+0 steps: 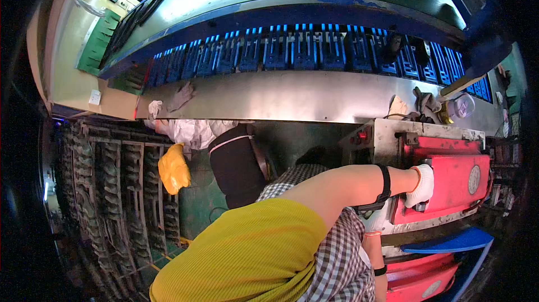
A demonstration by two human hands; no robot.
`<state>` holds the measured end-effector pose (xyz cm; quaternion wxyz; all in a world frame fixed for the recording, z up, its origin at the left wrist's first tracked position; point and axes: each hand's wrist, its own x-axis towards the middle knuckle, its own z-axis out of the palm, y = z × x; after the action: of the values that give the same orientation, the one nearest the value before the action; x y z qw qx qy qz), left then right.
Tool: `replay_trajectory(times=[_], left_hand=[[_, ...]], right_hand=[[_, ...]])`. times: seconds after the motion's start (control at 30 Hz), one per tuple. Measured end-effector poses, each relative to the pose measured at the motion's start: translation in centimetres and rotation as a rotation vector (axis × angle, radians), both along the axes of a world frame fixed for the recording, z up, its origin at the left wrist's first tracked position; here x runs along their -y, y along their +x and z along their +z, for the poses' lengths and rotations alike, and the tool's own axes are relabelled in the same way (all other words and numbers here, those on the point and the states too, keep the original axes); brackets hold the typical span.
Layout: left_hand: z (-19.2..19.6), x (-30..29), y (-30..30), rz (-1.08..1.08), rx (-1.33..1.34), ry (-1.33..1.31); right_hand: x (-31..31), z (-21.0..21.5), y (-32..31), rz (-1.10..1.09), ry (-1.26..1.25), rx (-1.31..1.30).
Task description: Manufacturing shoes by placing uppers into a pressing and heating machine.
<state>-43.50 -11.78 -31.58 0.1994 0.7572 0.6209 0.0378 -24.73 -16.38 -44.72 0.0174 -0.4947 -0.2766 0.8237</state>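
On the red machine (449, 181) rests the outstretched right hand (422, 185)

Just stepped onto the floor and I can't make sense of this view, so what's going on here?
A person in a yellow top and checked apron leans over a red machine housing. Their white-gloved right hand rests on its edge, and the left hand, also gloved, sits lower against the machine's side; what either grip closes on is hidden. Ahead, a long metal conveyor runs past rows of blue moulds. Spare gloves lie on it. Another worker's gloved hand rests on the conveyor farther left.
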Motion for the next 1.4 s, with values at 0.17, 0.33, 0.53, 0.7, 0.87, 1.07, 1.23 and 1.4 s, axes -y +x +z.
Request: replay_trajectory(times=[0.17, 0.33, 0.53, 0.7, 0.87, 1.07, 1.23, 1.4], left_hand=[[-0.1, -0.2, -0.1, 0.021, 0.006, 0.0], [-0.7, -0.8, -0.3, 0.013, 0.016, -0.01], [0.7, -0.4, -0.3, -0.016, 0.002, -0.086], [0.4, -0.1, -0.5, -0.014, 0.003, -0.067], [0.7, -0.6, -0.1, -0.025, -0.026, -0.049], [0.4, -0.6, -1.1, -0.028, -0.021, -0.084], [1.2, -1.1, -0.1, -0.076, 0.041, -0.052], [1.7, -0.1, -0.5, -0.05, 0.062, 0.105]], right_hand=[[-1.9, -1.0, 1.7, 0.175, -0.113, -0.258], [0.8, -0.8, 0.0, -0.039, 0.347, 0.094], [1.3, -1.0, -0.3, -0.095, 0.371, 0.053], [1.9, 1.6, -0.7, -0.041, 0.255, 0.03], [1.2, 0.3, -0.6, -0.07, 0.294, 0.047], [1.5, 0.9, -1.8, -0.047, 0.268, -0.079], [0.2, -1.3, 1.0, -0.056, 0.317, -0.1], [1.0, -1.4, 1.0, 0.014, 0.62, 0.121]])
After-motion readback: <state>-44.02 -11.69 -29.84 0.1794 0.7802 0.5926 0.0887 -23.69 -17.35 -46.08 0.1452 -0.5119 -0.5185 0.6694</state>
